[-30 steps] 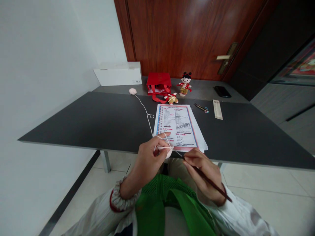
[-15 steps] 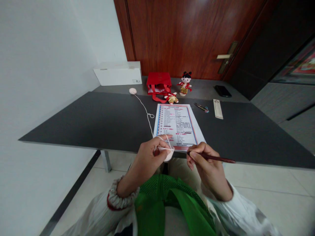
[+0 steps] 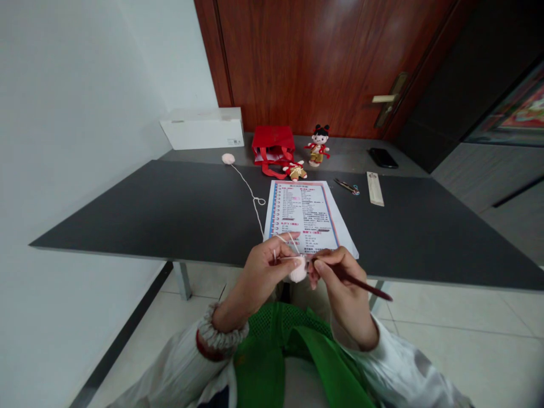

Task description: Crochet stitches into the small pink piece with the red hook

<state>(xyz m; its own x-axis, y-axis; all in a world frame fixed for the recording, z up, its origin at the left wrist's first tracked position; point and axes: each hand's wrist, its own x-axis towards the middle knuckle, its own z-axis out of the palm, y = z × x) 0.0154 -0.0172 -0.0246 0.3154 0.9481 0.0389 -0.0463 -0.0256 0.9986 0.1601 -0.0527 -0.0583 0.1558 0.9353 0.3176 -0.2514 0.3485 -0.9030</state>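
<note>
While left fingers (image 3: 278, 262) grip a pale crocheted ball (image 3: 298, 271), right fingers (image 3: 327, 267) — just beside it — pinch a dark crochet hook (image 3: 365, 287).

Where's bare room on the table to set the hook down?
Widest bare tabletop is left of the yarn, out to the wall. A second patch lies right of the printed sheet, below the ruler. Crowded: the far end by the red bag, dolls and scissors, and around the crochet piece between the left hand and right hand.

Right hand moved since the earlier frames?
Yes: against the printed sheet, the right hand, holding the crochet hook, moved left, toward the pale crochet piece in the left hand.
</note>
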